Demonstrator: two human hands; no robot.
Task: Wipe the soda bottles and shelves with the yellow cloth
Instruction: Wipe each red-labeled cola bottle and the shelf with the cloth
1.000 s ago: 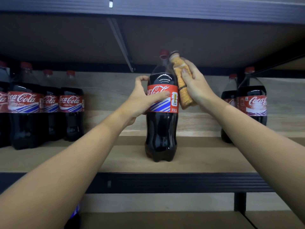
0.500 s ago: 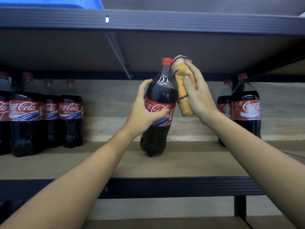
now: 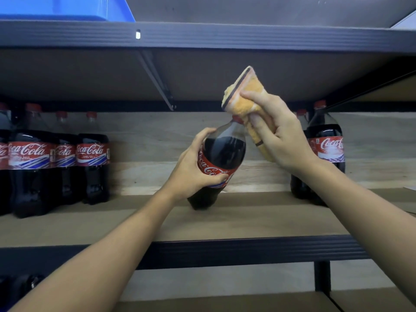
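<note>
Tilted further right now, the soda bottle [image 3: 221, 158] stays gripped by the left hand [image 3: 193, 167]; the right hand [image 3: 281, 136], clutching the yellow cloth [image 3: 249, 102], rubs its cap.

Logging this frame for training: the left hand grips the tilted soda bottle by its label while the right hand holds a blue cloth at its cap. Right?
Not quite. In the head view the cloth in the right hand is yellow, not blue. The left hand does grip the tilted soda bottle by its label.

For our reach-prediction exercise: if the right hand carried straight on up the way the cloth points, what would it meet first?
Probably the underside of the upper shelf: the right hand holds the yellow cloth pointing up at it, nothing visible between. Depth is unclear.
</note>
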